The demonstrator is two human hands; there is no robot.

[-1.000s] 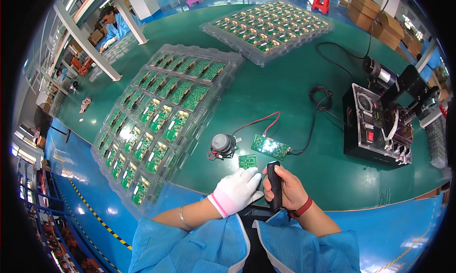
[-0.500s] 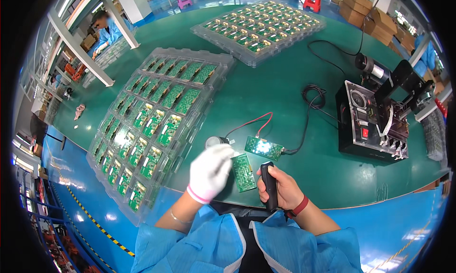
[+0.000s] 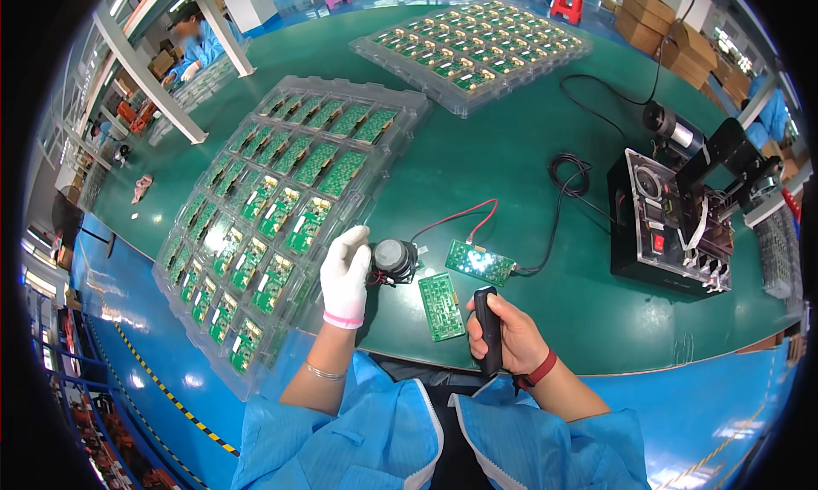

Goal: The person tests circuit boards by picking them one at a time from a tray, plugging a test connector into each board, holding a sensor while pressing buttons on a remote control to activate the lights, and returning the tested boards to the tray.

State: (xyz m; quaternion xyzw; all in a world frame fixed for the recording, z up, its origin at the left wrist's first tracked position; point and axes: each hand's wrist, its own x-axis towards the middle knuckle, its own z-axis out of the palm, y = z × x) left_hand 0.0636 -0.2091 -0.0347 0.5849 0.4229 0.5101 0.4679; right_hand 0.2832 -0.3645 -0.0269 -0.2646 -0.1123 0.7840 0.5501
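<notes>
My left hand [image 3: 346,277], in a white glove, is raised over the near edge of the tray, its fingers stretched out and nothing seen in them. Just right of it stands a round black and grey speaker-like part [image 3: 393,260]. A black hand-held device [image 3: 486,332] is gripped upright in my bare right hand [image 3: 516,341], thumb on its top. Between my hands a green circuit board [image 3: 440,307] lies flat on the table. Beyond it, a second circuit board [image 3: 480,262] glows with bright white lights and has red and black wires attached.
A clear tray [image 3: 400,106] of circuit boards fills the left side; another tray [image 3: 460,108] lies farther back. At right stands a black machine [image 3: 669,226] with a red switch. A black cable [image 3: 569,179] loops across the green table [image 3: 477,162]. A co-worker [image 3: 198,47] sits far left.
My left hand has moved left, away from the near circuit board and the round part, which now shows fully. My right hand keeps its grip on the black device. The view has shifted slightly.
</notes>
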